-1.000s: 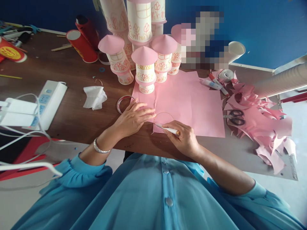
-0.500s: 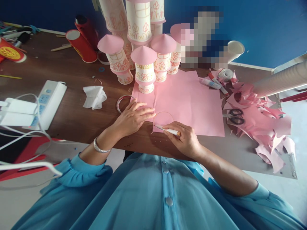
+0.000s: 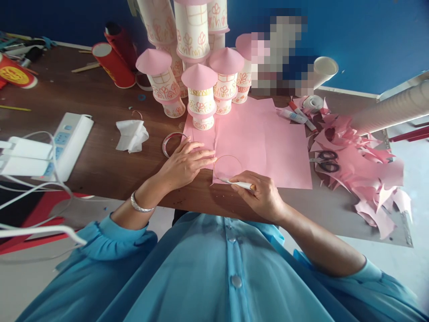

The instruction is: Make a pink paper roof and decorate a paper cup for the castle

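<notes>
Our right hand [image 3: 263, 192] grasps white pen [image 3: 245, 184], tip at near left corner of pink paper [image 3: 284, 147], by thin curved line [image 3: 231, 155]. Our left hand [image 3: 185, 167] lies flat, fingers extended, gripping nothing, fingertips on paper left of line. Tape roll [image 3: 165, 146] just beyond it. We see pink-roofed tower [image 3: 201, 96] far, scissors [image 3: 328, 167] right, among pink scraps [image 3: 378, 172].

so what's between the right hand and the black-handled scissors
In the head view, the pink sheet lies there: its lower right part spans the stretch from the right hand toward the scissors.
</notes>
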### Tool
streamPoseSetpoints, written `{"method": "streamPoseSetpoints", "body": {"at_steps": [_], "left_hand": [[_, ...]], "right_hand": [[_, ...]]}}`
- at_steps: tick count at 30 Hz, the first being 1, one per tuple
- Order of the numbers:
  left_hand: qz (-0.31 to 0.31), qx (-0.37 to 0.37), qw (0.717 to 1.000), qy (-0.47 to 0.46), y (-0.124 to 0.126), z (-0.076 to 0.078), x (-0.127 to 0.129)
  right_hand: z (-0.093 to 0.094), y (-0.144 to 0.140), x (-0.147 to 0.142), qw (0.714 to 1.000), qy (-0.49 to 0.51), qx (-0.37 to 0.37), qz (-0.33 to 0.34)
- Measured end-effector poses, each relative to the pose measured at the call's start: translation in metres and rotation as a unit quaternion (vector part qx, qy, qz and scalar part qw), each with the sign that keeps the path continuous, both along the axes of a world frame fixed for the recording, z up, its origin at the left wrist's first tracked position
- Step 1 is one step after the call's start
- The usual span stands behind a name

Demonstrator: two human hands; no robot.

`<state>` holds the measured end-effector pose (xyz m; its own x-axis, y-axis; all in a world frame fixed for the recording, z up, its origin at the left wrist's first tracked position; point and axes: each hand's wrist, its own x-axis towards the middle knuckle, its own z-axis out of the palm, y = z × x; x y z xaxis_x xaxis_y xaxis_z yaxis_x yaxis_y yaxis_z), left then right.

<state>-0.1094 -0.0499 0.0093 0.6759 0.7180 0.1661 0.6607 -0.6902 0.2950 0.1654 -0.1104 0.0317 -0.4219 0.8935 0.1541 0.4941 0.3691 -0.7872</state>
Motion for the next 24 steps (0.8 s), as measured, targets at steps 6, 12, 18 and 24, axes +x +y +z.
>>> {"method": "streamPoseSetpoints", "body": {"at_steps": [6, 12, 18, 24], "left_hand": [[0.001, 0.001, 1.0, 0.009, 0.0, -0.001, 0.0], [0.003, 0.006, 1.0, 0.009, 0.0, -0.003, -0.001], [0.005, 0.008, 1.0, 0.004, 0.0, -0.003, 0.0], [0.004, 0.01, 1.0, 0.008, 0.0, -0.003, 0.0]], "right_hand": [[0.004, 0.002, 0.005, 1.0, 0.008, -0.024, 0.0], [0.01, 0.004, 0.01, 0.998, 0.008, -0.062, 0.006], [0.014, 0.008, 0.014, 0.997, -0.005, -0.078, 0.006], [0.018, 0.012, 0.02, 0.998, -0.02, -0.064, 0.018]]}}
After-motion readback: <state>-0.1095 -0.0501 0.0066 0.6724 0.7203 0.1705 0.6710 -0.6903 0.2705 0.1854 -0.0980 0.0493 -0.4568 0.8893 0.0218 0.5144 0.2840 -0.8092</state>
